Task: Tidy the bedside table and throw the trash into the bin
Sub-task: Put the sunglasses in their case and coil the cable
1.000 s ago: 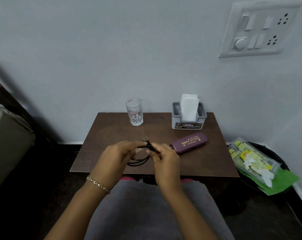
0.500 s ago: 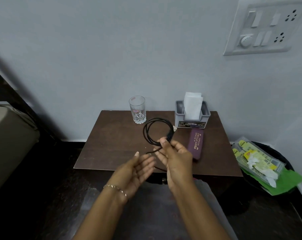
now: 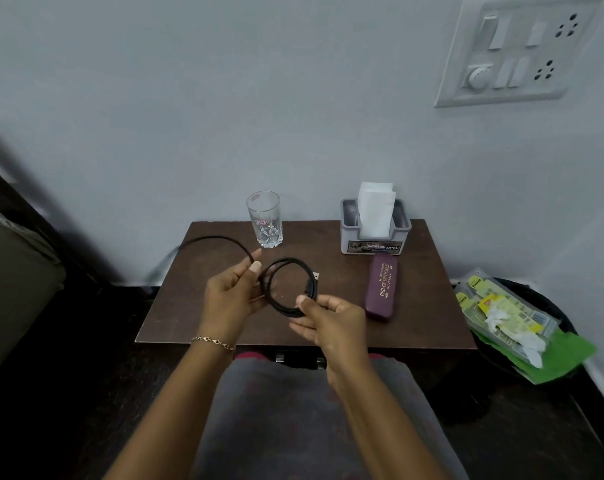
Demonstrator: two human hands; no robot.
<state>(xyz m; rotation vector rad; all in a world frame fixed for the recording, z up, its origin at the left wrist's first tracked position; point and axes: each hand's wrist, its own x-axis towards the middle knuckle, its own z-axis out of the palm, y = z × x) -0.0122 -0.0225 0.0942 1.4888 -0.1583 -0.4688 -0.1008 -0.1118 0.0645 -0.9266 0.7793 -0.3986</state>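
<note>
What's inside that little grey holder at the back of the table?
White folded paper napkins stand upright in the grey holder, poking above its rim. Its front wall hides their lower part.

Over the bedside table point(image 3: 414, 292), both hands grip a black cable point(image 3: 290, 287), left hand point(image 3: 229, 299) and right hand point(image 3: 331, 317) pinching its coil.

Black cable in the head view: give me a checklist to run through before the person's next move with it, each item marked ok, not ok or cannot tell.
1. Right hand pinches the coiled part of the black cable: ok.
2. Left hand holds the loose tail: ok.
3. Whole cable coiled: not ok; the tail arcs left past the edge of the table.
4. Tail apart from the glass: cannot tell.
5. Tail's far end free: cannot tell, blurred.
</note>
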